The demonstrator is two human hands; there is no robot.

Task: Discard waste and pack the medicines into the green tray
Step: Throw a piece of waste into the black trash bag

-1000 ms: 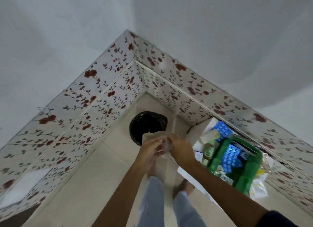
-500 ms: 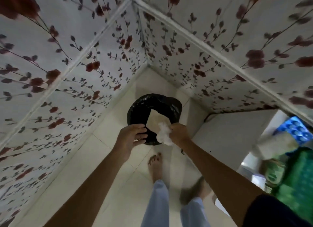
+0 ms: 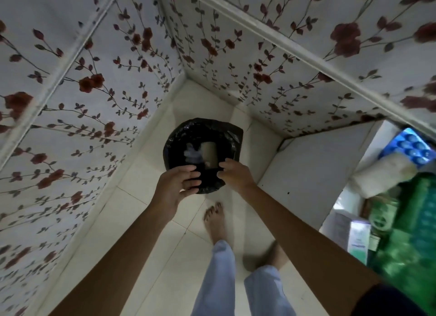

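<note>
Item: black bin bag (image 3: 205,129), standing on the floor (image 3: 162,247) in the wall corner. I logged left hand (image 3: 175,186) and right hand (image 3: 236,174) with fingers curled on its near rim. Contents: brown cardboard (image 3: 210,151) and, seemingly, a crumpled white wad (image 3: 192,154).

The left hand (image 3: 174,188) and right hand (image 3: 236,174) are left uncovered, as are both forearms (image 3: 295,226). A dark navy sleeve (image 3: 387,301) is seen at the right upper arm. Pale blue-grey trousers (image 3: 219,280) are worn, and the feet (image 3: 214,221) are unshod.
</note>
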